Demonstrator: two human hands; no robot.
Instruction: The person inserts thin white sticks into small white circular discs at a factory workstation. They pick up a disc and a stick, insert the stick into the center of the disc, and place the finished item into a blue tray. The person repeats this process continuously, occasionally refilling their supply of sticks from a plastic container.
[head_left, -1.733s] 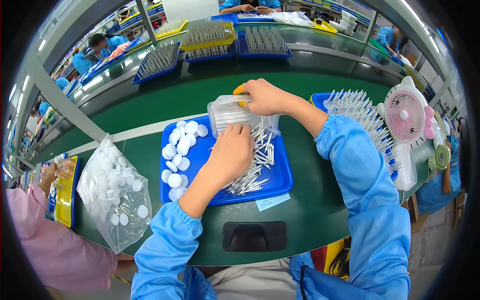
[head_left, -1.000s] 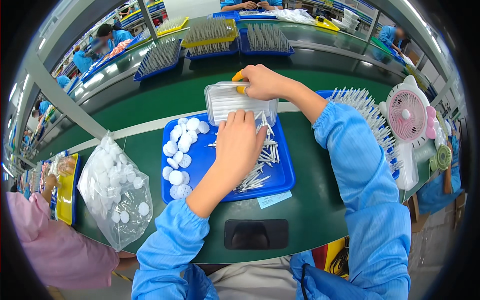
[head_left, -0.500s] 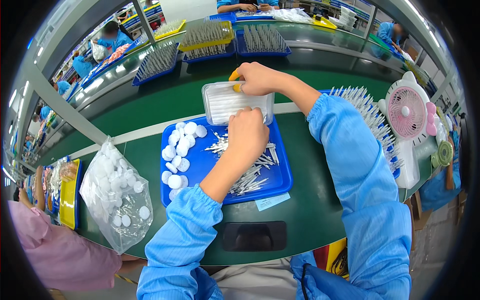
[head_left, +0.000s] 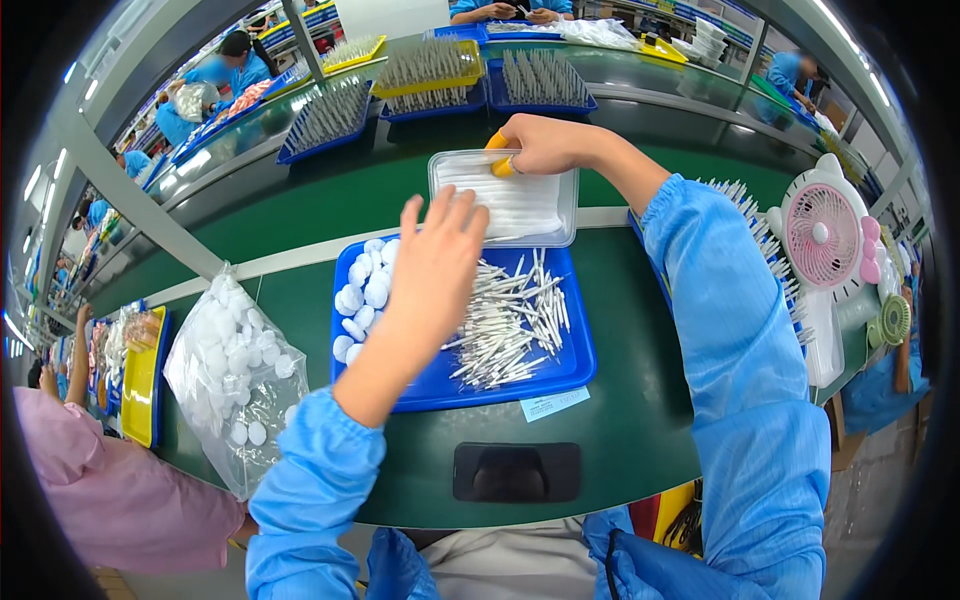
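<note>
The clear tray [head_left: 505, 200] of white sticks now sits flat at the far edge of the blue tray [head_left: 575, 365]. The right hand [head_left: 535, 145] grips it, maybe with something orange. The left hand [head_left: 435, 265] has lifted, fingers spread, empty.

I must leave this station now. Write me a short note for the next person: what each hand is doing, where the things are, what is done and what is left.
Left hand: open, fingers spread, above the blue tray, holding nothing.
Right hand: on the far rim of the clear plastic box, with a yellow piece at its fingers.
Things: white sticks piled loose in the tray, white round caps at its left end, a bag of more caps left of it.
Done: a flat layer of sticks lies in the box.
Left: the loose pile in the tray.
</note>
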